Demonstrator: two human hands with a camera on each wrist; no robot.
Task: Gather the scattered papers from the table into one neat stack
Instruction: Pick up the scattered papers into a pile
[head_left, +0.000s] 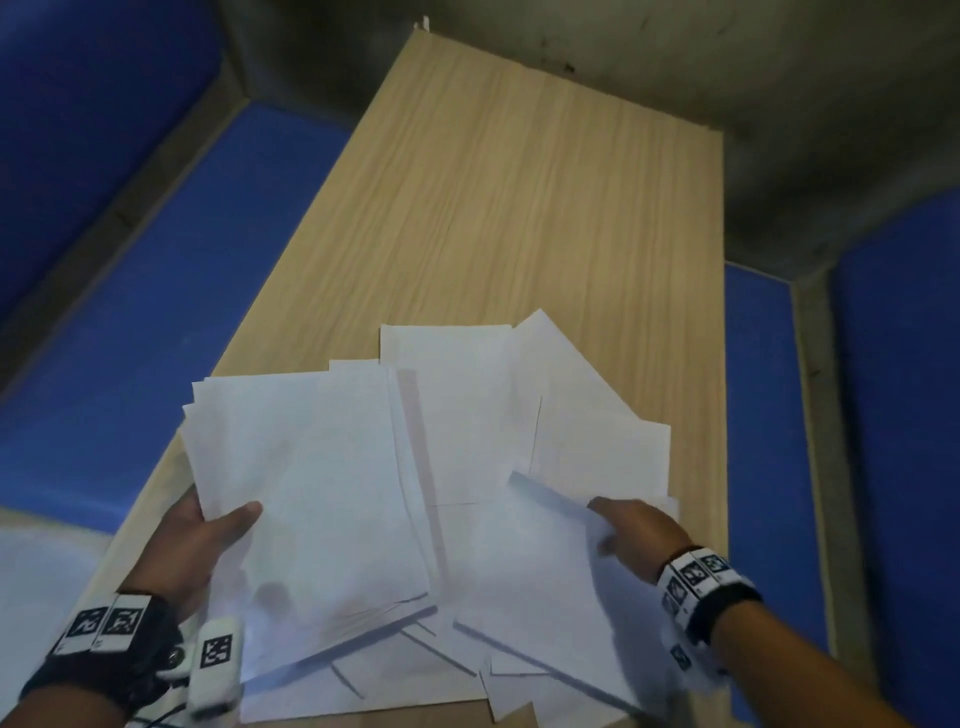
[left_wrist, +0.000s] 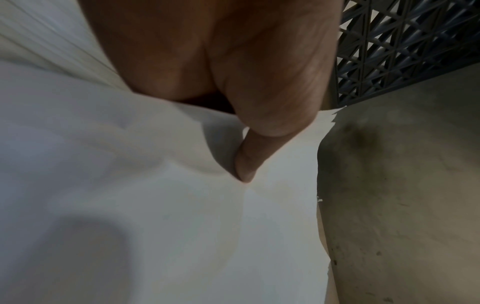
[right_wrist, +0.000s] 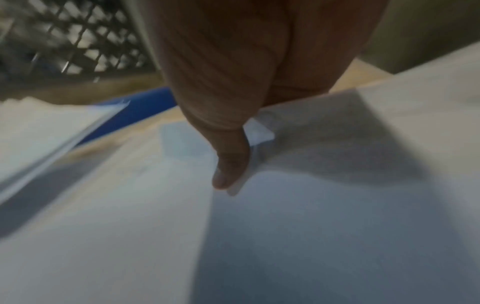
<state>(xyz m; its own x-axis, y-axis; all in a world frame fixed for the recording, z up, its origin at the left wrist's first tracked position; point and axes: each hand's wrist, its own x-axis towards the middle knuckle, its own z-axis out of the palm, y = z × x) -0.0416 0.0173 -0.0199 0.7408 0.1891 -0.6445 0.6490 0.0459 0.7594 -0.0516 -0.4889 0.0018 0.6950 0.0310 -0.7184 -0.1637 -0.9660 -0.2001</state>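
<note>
My left hand (head_left: 208, 525) grips a bundle of white sheets (head_left: 306, 493) lifted above the table, thumb on top (left_wrist: 246, 160), fingers hidden beneath. My right hand (head_left: 631, 530) pinches the right edge of another white sheet (head_left: 535, 571), raised at a slant; its thumb (right_wrist: 228, 170) lies on top of the paper. More loose white papers (head_left: 467, 415) lie fanned and overlapping on the light wooden table (head_left: 493, 208) behind and under both hands.
Blue padded surfaces (head_left: 156, 312) flank the table on the left and on the right (head_left: 758, 415). A dark concrete wall (head_left: 779, 78) stands past the far end. A dark lattice grille (left_wrist: 405, 45) shows in the wrist views.
</note>
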